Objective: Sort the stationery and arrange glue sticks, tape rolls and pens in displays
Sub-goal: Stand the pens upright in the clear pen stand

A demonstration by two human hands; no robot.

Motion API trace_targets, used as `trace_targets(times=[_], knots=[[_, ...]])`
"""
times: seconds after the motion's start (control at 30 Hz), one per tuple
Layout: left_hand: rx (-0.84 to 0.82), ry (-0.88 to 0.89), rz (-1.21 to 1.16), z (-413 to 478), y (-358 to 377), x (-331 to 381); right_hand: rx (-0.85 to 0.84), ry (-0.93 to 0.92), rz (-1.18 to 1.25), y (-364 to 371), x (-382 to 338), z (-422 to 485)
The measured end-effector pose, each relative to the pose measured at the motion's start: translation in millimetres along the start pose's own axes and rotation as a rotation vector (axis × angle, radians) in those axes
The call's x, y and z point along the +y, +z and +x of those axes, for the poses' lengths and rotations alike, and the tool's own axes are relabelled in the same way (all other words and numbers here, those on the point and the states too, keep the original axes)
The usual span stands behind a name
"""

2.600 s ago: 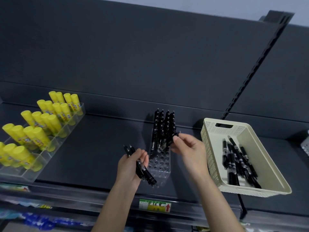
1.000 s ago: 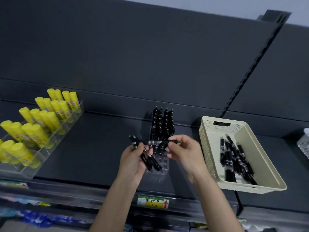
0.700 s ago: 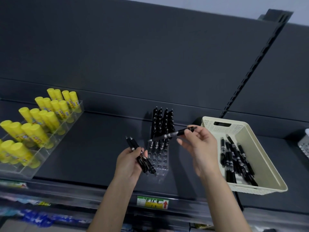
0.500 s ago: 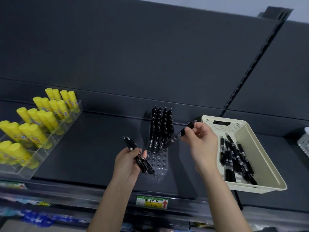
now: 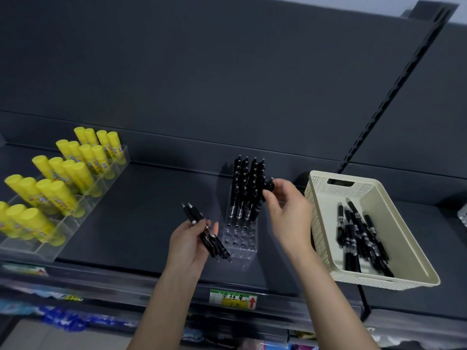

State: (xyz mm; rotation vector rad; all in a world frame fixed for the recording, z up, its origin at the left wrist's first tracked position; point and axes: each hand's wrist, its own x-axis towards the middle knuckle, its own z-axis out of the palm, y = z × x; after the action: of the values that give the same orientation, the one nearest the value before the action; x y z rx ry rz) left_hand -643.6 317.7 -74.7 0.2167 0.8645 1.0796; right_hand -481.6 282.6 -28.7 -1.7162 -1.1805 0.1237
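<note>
A clear pen stand [image 5: 240, 238] with rows of holes stands mid-shelf; several black pens [image 5: 246, 183] stand upright in its back rows, and the front holes are bare. My right hand [image 5: 288, 210] pinches the top of one black pen [image 5: 268, 186] at the stand's right side, its lower part among the standing pens. My left hand [image 5: 188, 243] grips two or three black pens [image 5: 204, 231] just left of the stand. Yellow glue sticks [image 5: 63, 173] fill a clear tiered tray [image 5: 50, 248] on the left.
A cream perforated basket [image 5: 394, 198] on the right holds several loose black pens [image 5: 358, 236]. The dark shelf [image 5: 141, 213] has a price label [image 5: 233, 299] on its front edge. A slotted upright runs behind the basket. Blurred goods lie on the shelf below.
My right hand took one pen from my left hand's bundle, turned it upright and lowered it into the stand's right side. My left hand stayed beside the stand.
</note>
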Motion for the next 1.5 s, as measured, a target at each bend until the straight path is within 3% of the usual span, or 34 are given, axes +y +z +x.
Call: trace_targets(times=[0.4,0.7,1.17,1.23,1.37,1.43,1.5], knots=[[0.012,-0.003,-0.02,-0.5,-0.7,0.6,0.058,-0.007,-0.018,-1.7,0.6,-1.4],[0.027,-0.016,-0.03,-0.8,0.9,1.3,-0.089,0.049,-0.133,11.0,15.0,-9.3],[-0.001,-0.01,-0.07,-1.7,1.2,3.4,-0.067,0.158,-0.14,-0.1,2.5,-15.1],[-0.024,0.006,-0.088,-2.3,5.5,2.7,-0.167,0.196,-0.104,-3.5,-7.3,-21.4],[-0.096,0.013,-0.119,-4.9,16.6,-3.4,-0.641,0.335,0.01,5.3,-17.4,-34.6],[-0.117,0.015,-0.097,-4.5,16.3,-3.9,-0.682,0.442,0.194,9.1,-17.8,-40.5],[-0.115,-0.002,-0.065,-4.0,13.2,-1.8,-0.578,0.472,0.258,9.7,-16.2,-41.6]])
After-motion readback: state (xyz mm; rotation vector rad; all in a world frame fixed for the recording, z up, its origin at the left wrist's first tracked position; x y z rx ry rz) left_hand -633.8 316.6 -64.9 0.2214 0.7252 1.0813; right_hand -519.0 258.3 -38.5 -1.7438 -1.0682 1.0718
